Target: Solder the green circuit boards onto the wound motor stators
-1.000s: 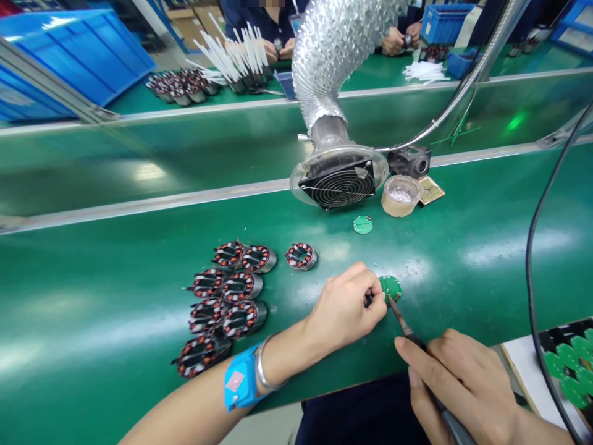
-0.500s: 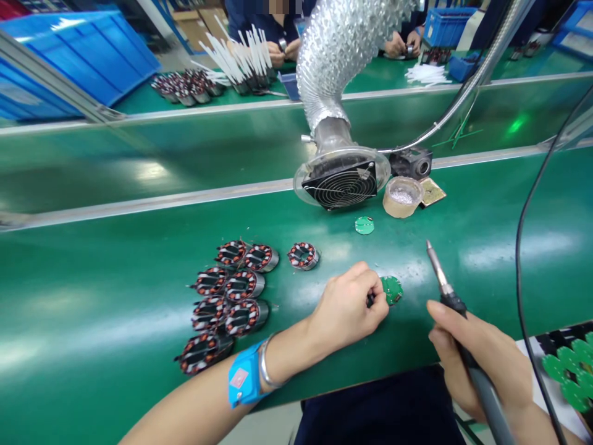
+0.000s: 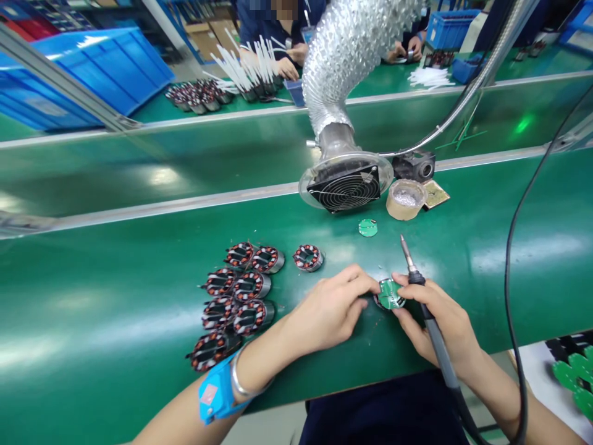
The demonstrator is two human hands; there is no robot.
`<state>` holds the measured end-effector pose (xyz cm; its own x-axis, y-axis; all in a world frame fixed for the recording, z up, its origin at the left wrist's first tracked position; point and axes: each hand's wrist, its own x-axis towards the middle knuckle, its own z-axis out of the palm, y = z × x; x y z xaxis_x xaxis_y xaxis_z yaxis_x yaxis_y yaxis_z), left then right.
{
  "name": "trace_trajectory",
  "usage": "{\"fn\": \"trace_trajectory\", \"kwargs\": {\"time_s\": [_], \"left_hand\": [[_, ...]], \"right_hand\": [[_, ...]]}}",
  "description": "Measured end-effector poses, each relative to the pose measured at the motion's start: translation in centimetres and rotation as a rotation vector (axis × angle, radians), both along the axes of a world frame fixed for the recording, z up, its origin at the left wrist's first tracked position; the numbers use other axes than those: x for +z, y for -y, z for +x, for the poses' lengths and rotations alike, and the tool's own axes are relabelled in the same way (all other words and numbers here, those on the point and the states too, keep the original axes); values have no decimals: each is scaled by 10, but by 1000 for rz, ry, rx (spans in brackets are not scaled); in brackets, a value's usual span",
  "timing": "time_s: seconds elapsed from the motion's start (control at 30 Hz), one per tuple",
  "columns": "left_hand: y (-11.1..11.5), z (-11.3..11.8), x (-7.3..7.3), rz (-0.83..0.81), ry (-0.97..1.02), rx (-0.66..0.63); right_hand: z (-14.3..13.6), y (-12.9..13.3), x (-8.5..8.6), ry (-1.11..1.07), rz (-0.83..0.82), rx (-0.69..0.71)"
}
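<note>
A round green circuit board (image 3: 391, 293) lies between my two hands, with a dark rim under its left edge that looks like a stator. My left hand (image 3: 336, 304) has its fingertips on the left side of the board. In my right hand (image 3: 442, 324) is a soldering iron (image 3: 433, 334), its tip pointing up and away over the bench. The thumb and fingers of that same hand also touch the right edge of the board. Left of my hands, several wound motor stators (image 3: 250, 285) stand in a cluster, and one single stator (image 3: 308, 257) stands apart.
A fume extractor fan (image 3: 345, 187) hangs over the bench on a foil duct (image 3: 356, 55). Behind the board are another green board (image 3: 368, 227), a solder cup (image 3: 405, 201) and a sponge tray (image 3: 435, 194). The iron's black cable (image 3: 509, 259) runs at right. Co-workers sit opposite.
My right hand has moved left with the soldering iron and now touches the board. The board has turned and lies flatter; my left fingers have shifted to its edge.
</note>
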<state>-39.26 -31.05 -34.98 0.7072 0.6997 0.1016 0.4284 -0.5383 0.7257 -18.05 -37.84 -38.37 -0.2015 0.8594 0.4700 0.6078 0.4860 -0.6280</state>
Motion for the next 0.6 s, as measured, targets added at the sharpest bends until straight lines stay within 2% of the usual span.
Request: {"fn": "trace_trajectory", "kwargs": {"time_s": [0.1,0.2,0.3,0.37,0.5,0.6], "left_hand": [[-3,1,-5,-76,103,-61],[-5,13,-10,-253,172,30],[-6,24,-11,-406,160,126],[-6,28,-10,-404,151,151],[-3,28,-9,-301,156,148],[-2,26,-9,-311,176,153]], "right_hand": [[2,0,3,7,9,27],[0,-1,11,-12,45,26],[-7,-3,20,-48,131,31],[-13,-5,24,-49,187,44],[-20,-6,27,5,268,4],[-20,-5,27,66,256,-40]]}}
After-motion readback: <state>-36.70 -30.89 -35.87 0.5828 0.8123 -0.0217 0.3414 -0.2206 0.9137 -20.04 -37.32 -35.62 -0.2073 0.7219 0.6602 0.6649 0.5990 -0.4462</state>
